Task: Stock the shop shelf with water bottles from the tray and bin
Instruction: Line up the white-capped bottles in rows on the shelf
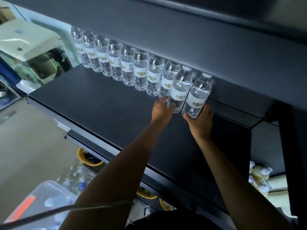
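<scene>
Only bottles [140, 63], white labels [178, 96], lettering illegible

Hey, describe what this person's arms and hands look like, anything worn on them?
The left forearm and right forearm are bare, no sleeves in view. The left hand and right hand wear no gloves; no watch, bracelet or ring shows. A thin dark cable crosses low in front of the left arm.

No text was legible: the white labels [153, 78] on the shelved water bottles [127, 70] carried gold print too blurred to read, and one label bore a blue barcode [131, 67] with unreadable digits.
</scene>
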`<action>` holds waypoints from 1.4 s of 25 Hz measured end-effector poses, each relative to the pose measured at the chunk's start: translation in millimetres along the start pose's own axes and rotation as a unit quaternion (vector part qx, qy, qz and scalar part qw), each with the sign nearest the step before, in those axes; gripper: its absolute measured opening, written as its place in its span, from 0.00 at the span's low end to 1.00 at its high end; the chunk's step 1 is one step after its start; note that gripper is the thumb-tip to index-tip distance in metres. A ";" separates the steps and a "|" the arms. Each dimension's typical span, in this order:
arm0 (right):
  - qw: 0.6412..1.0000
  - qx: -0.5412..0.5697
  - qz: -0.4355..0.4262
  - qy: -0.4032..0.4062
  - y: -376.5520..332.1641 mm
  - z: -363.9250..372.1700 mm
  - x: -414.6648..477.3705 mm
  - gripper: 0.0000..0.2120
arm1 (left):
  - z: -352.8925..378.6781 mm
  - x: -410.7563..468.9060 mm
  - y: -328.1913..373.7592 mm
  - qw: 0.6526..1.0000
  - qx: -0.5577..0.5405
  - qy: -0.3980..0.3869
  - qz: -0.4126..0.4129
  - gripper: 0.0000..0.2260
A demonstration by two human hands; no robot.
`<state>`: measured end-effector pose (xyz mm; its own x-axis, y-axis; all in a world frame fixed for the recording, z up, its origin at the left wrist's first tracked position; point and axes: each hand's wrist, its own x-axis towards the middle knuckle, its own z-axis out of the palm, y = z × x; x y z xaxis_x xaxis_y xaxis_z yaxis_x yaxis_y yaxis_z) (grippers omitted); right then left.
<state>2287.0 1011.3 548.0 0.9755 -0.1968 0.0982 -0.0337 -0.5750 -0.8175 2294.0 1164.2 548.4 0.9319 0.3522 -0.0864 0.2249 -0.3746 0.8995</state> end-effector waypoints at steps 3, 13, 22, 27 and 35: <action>0.997 0.000 0.063 -0.038 1.3 1.1 14.6 0.14 | 15.0 7.5 6.3 0.997 -0.052 0.017 -0.060 0.20; 0.986 0.131 0.098 0.019 -1.1 6.3 8.5 0.28 | 6.5 -5.2 6.4 0.981 -0.166 -0.083 -0.056 0.14; 0.968 0.145 -0.158 -0.130 -51.0 86.1 -171.6 0.15 | -170.9 -144.2 -122.4 0.957 -0.250 0.146 -0.004 0.06; 0.913 0.059 -0.241 -0.322 -46.2 162.5 -297.1 0.16 | -284.8 -270.0 -240.5 0.950 -0.119 0.266 -0.108 0.05; 0.736 -0.266 -0.229 -0.579 27.0 242.5 -416.6 0.31 | -270.9 -422.8 -391.2 0.903 0.063 0.150 -0.397 0.31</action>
<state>1932.3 1270.3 347.3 0.4309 0.7462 -0.5075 0.5764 -0.6603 -0.4814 1734.9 1394.1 349.1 0.3479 0.7618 -0.5465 0.8365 0.0110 0.5478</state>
